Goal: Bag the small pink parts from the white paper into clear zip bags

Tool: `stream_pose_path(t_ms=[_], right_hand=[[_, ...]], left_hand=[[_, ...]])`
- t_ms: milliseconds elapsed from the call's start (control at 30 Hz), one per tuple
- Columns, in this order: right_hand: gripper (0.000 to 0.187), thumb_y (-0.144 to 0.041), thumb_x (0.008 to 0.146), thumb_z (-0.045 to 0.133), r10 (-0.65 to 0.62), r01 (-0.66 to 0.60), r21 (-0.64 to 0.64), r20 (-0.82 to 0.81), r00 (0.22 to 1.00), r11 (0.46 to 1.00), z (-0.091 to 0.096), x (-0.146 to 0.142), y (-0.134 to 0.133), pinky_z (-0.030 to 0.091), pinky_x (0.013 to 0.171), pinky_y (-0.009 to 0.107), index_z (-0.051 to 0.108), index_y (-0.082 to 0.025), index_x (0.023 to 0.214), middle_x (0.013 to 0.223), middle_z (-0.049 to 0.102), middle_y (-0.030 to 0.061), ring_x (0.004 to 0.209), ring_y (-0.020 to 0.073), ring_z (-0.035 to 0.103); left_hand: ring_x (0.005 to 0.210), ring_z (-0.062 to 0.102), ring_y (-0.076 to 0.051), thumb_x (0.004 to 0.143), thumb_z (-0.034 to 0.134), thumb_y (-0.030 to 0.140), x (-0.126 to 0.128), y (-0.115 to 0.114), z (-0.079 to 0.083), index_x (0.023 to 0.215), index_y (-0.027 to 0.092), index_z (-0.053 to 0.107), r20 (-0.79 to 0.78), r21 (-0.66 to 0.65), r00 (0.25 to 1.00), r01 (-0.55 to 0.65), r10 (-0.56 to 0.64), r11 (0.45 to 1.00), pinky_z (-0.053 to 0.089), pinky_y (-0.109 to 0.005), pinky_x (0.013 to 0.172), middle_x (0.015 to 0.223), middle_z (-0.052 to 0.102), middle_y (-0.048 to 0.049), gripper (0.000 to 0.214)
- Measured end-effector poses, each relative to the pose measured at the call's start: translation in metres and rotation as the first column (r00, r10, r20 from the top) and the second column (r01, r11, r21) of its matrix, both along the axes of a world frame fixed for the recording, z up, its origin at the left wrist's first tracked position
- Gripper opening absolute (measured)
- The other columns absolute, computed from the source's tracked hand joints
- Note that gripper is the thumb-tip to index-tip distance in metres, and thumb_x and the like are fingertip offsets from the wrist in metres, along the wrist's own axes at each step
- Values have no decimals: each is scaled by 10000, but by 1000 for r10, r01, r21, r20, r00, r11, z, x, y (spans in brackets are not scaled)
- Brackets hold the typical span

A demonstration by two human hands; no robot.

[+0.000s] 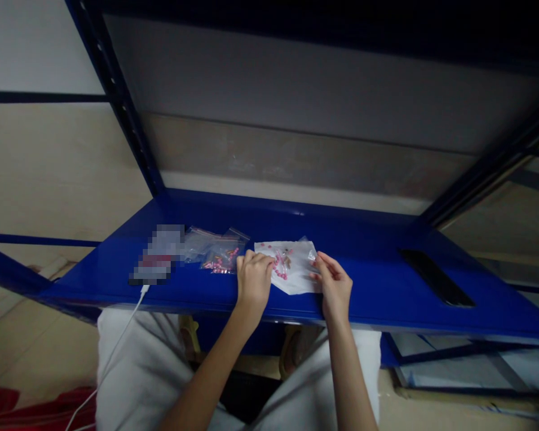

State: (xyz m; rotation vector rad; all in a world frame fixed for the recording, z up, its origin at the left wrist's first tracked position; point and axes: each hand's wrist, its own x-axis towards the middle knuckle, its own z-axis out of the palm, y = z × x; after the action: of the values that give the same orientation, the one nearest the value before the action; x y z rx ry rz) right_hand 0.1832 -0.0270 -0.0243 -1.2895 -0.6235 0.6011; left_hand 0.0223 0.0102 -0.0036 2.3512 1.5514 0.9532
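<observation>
A sheet of white paper (303, 281) lies on the blue shelf in front of me, with several small pink beads (280, 275) and a few brownish bits on it. My left hand (254, 276) rests at the paper's left edge, its fingers curled together; whatever they pinch is too small to make out. At the right side of the paper, my right hand (336, 286) has its thumb and fingertips closed on a small clear plastic bag (311, 255). Beside my left hand lies a zip bag of pink and gold-coloured beads (220, 262).
More clear zip bags (195, 242) lie to the left. Further left is a pixelated object (159, 254) with a white cable (137, 305) plugged in, hanging off the front edge. A flat black object (435, 278) lies right on the blue shelf (368, 239). Blue uprights (130, 120) frame the sides.
</observation>
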Motion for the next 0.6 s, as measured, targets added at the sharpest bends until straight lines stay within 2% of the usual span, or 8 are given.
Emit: stream_pose_path(t_ms=[167,233,300,367,433,600], right_hand=[[419,-398,662,656,-5,7,-49,50,999,999,1,0,0,535,527,253,650,-129,983,909,682,100,835,242,640],[441,-404,672,641,-13,19,-72,74,997,997,1,1,0,540,523,258,642,-130,1018,895,681,94,805,232,643],[461,-407,675,632,-12,21,-87,97,995,996,-2,3,1,548,531,269,635,-129,1043,891,679,94,771,223,646],[473,-404,675,629,0,11,-99,116,993,995,-5,6,1,554,553,282,629,-132,1062,911,676,93,741,212,649],[467,-400,679,620,15,2,-114,145,989,993,-8,8,2,556,575,292,626,-141,1069,937,672,88,707,196,650],[440,-428,688,587,55,-25,-170,174,983,985,-1,11,6,556,527,272,649,-130,1007,943,662,83,692,183,637]], left_hand=[[833,506,-199,834,515,272,8,-1,-5,853,265,669,30,-3,999,17,-17,1000,335,-373,729,865,678,-2,155],[897,508,-201,848,486,305,11,-1,-5,920,268,652,57,22,998,18,-20,1000,350,-377,769,957,658,-11,185],[1017,487,-208,845,476,365,15,0,-6,1030,264,607,62,51,994,89,-92,995,358,-381,843,1111,599,-28,248],[1153,417,-223,820,490,429,20,-1,-10,1164,247,518,21,70,976,214,-216,974,339,-387,932,1262,496,-57,390],[1238,343,-236,824,481,427,24,-1,-14,1254,233,424,-42,62,958,285,-282,957,305,-399,990,1342,409,-87,476],[1289,288,-230,885,384,318,25,-1,-20,1304,253,346,-160,41,942,305,-295,951,288,-411,1017,1382,362,-83,425]])
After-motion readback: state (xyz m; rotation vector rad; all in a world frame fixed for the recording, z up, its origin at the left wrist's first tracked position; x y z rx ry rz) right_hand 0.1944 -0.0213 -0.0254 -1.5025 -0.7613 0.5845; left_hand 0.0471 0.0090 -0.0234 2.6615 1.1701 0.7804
